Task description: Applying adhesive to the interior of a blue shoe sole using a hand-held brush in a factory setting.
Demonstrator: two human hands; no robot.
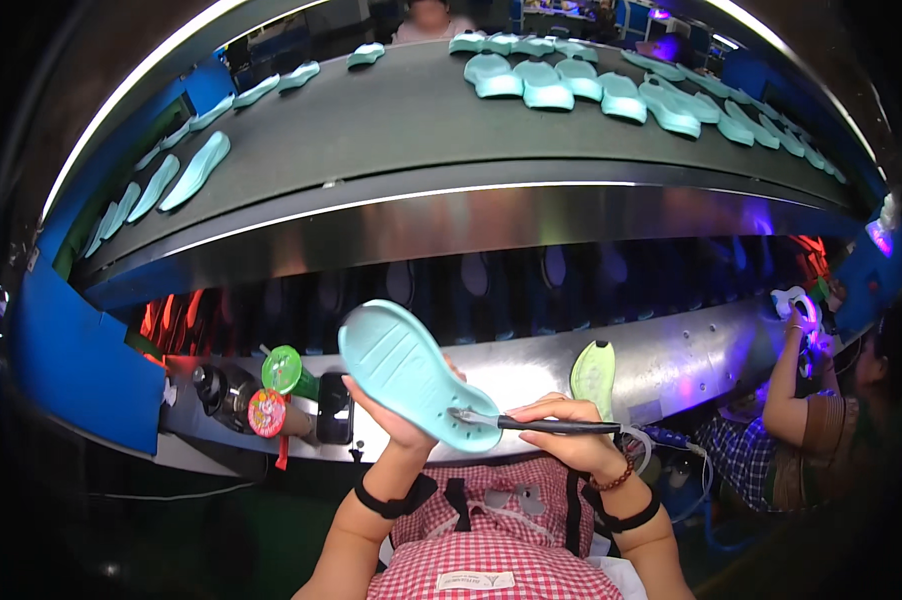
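Resting, apparently in contact, near the lower end of a pale blue sole [396, 360], the tip of a black-handled tool [561, 426] is steered by the right hand [576, 445], whose grip is closed around the handle. The sole is held up at the near edge of the metal table [686, 350], its grooved face showing, and is clamped in the grip of the left hand [396, 425]. Work on this piece is judged to be under way and unfinished; how much of its surface has been treated cannot be told. More pale blue soles [543, 85] are spread along the dark conveyor belt [371, 130], but whether they have been worked on is not shown. On the table, a yellow-green sole [594, 372] is touched by neither hand.
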